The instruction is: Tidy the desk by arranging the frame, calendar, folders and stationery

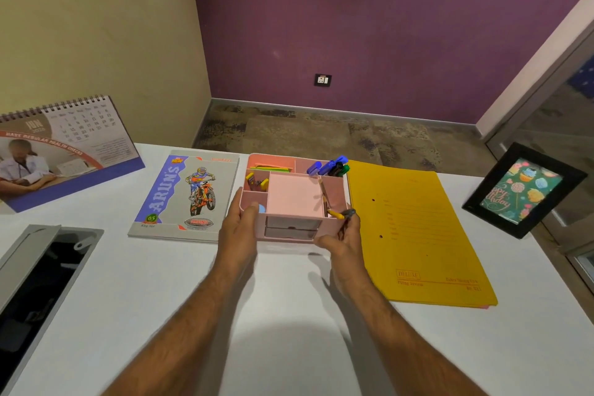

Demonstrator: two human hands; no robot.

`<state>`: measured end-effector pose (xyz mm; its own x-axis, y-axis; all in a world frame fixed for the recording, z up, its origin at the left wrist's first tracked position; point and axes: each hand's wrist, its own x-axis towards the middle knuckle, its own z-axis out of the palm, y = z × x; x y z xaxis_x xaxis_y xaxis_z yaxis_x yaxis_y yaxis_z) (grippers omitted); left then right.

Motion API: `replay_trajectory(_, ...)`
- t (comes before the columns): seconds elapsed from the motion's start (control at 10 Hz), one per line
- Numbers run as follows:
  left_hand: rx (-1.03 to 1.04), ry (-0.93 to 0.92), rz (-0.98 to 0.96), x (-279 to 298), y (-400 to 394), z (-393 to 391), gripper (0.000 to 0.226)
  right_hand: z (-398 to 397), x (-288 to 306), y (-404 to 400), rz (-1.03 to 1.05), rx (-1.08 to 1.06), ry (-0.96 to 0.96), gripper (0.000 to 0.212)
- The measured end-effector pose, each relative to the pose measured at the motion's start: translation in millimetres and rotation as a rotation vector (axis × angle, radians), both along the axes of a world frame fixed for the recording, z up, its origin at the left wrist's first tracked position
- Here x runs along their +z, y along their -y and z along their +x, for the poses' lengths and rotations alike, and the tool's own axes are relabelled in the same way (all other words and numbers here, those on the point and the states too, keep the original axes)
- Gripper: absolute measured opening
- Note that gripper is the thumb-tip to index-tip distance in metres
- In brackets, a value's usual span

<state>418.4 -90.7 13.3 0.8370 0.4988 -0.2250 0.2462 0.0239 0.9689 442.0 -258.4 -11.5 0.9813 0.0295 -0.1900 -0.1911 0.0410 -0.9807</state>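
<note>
A pink desk organiser (pixel 294 194) with several compartments sits mid-desk, holding blue and green markers (pixel 331 165), coloured sticks and small clips. My left hand (pixel 239 228) grips its left front corner. My right hand (pixel 342 235) holds its right front corner, with a yellow-and-grey pen (pixel 342 214) at its fingertips. A grey notebook with a motorbike picture (pixel 188 194) lies to the left of the organiser. Right of it lies a yellow folder (pixel 418 235). The desk calendar (pixel 61 151) stands at far left, the black photo frame (pixel 524 191) at far right.
The white desk (pixel 283 315) ends at its far edge just behind the organiser, with carpet floor beyond. A grey cable hatch with a dark opening (pixel 35 280) is set into the desk at the near left. A glass partition stands at the right.
</note>
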Motion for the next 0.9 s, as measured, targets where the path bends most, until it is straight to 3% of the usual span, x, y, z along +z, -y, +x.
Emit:
replay_trajectory(0.3,-0.047,-0.009,0.041,-36.6,-14.1,40.9,0.035,33.5,-15.1,-5.9,0.025,-0.020,0.012,0.084)
replay_trajectory(0.6,-0.106,0.013,0.033,-36.6,-19.0,40.8,0.030,35.0,-21.8,-2.7,0.007,-0.014,0.018,0.083)
replay_trajectory(0.9,-0.136,-0.052,-0.005,-45.5,-24.6,7.4,0.063,0.9,-13.6,4.2,-0.043,-0.077,-0.025,0.079)
